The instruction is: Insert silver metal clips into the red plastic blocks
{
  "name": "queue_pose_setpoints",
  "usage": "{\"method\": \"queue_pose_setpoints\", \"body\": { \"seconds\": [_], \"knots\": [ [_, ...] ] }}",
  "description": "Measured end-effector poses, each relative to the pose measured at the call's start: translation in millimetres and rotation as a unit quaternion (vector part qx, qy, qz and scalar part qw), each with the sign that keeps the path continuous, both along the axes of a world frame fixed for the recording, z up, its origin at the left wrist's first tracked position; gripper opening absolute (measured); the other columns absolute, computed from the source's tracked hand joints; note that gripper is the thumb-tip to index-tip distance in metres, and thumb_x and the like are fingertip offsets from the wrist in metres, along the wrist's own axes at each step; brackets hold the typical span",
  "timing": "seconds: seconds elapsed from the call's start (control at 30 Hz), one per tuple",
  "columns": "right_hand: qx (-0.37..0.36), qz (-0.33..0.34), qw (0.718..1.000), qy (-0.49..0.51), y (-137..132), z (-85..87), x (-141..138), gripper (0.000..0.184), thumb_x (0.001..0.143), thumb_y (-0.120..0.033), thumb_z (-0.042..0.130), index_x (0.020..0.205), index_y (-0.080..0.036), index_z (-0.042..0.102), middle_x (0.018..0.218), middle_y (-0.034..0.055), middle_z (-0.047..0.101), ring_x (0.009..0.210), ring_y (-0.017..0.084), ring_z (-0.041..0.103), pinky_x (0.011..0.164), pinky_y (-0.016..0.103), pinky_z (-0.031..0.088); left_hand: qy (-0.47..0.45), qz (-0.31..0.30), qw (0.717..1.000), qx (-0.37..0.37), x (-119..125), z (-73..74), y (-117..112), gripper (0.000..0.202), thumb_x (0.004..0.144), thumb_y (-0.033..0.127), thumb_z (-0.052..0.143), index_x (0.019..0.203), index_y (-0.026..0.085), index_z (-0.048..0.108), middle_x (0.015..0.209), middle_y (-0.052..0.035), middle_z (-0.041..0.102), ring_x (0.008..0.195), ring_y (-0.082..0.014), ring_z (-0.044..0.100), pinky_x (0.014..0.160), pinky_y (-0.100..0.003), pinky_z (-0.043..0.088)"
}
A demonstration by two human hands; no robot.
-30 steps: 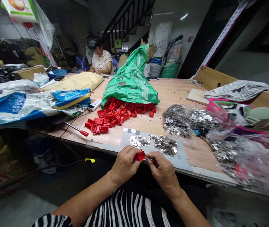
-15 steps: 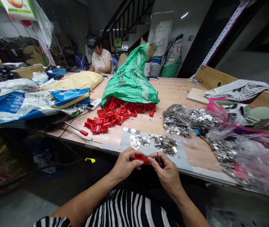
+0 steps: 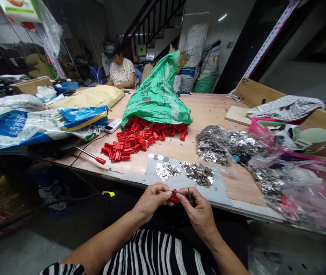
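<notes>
My left hand (image 3: pixel 154 201) is closed, pinching one end of a small red plastic part (image 3: pixel 174 198) just in front of the table edge. The thumb and fingers of my right hand (image 3: pixel 199 210) close on the other end. A small metal piece (image 3: pixel 174 193) shows on top of the part between my thumbs. Something thin with a dark tip and a yellowish-brown body (image 3: pixel 190 199) is tucked in my right fingers, mostly hidden. Beyond my hands, a bright pile of small metal plates (image 3: pixel 167 171) and a darker pile of metal pieces (image 3: pixel 198 173) lie on a grey sheet (image 3: pixel 220 189).
Loose red plastic parts (image 3: pixel 119 149) spill from a green woven sack (image 3: pixel 157 103). A red-handled metal rod (image 3: pixel 91 154) lies left. Plastic bags of metal pieces (image 3: pixel 216 143) and a pink basket (image 3: pixel 256 126) stand right. Across the table sits another person (image 3: pixel 122 72).
The red part has turned in my hands and shows less of its length. My left thumb has shifted up beside the metal piece. Both hands remain at the table edge.
</notes>
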State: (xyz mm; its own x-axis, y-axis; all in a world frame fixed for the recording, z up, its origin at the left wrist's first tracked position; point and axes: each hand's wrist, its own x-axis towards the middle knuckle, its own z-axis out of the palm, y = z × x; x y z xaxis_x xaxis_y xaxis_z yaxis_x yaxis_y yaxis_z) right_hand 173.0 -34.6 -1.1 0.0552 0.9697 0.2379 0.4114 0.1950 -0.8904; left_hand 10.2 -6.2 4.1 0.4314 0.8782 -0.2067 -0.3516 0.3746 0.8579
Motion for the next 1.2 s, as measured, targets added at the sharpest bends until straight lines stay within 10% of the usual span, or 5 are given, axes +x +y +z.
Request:
{"method": "queue_pose_setpoints", "body": {
  "seconds": [0.5, 0.83, 1.2],
  "knots": [
    [0.003, -0.016, 1.000, -0.020, 0.3, 2.4, 4.6, 0.022, 0.085, -0.040, 0.058, 0.078, -0.020, 0.063, 0.064, -0.0014, 0.061, 0.053, 0.011, 0.049, 0.051, 0.022, 0.041, 0.094, 0.036, 0.988, 0.121, 0.7, -4.3, -1.4, 0.020, 0.074, 0.033, 0.072, 0.079, 0.014, 0.068, 0.091, -0.0037, 0.057, 0.072, -0.0126, 0.061, 0.071, -0.027, 0.052],
    [0.073, -0.008, 0.987, -0.142, -3.8, 3.6, 8.0, 0.014, 0.089, -0.031, 0.052, 0.084, -0.022, 0.061, 0.077, 0.0030, 0.067, 0.064, 0.016, 0.062, 0.062, 0.025, 0.049, 0.363, 0.141, 0.798, 0.460, -1.6, -6.6, -5.7, 0.032, 0.078, 0.018, 0.068, 0.108, 0.021, 0.057, 0.098, -0.0060, 0.064, 0.091, -0.0200, 0.061, 0.083, -0.034, 0.052],
    [0.048, 0.023, 0.986, -0.161, -3.0, -1.1, 3.4, 0.011, 0.089, -0.025, 0.053, 0.081, -0.021, 0.058, 0.071, 0.0001, 0.061, 0.061, 0.014, 0.057, 0.059, 0.025, 0.043, 0.378, 0.145, 0.724, 0.559, 0.2, -3.9, -9.2, 0.022, 0.080, 0.014, 0.064, 0.100, 0.018, 0.057, 0.090, -0.0059, 0.065, 0.085, -0.0198, 0.060, 0.077, -0.033, 0.053]
  ]
}}
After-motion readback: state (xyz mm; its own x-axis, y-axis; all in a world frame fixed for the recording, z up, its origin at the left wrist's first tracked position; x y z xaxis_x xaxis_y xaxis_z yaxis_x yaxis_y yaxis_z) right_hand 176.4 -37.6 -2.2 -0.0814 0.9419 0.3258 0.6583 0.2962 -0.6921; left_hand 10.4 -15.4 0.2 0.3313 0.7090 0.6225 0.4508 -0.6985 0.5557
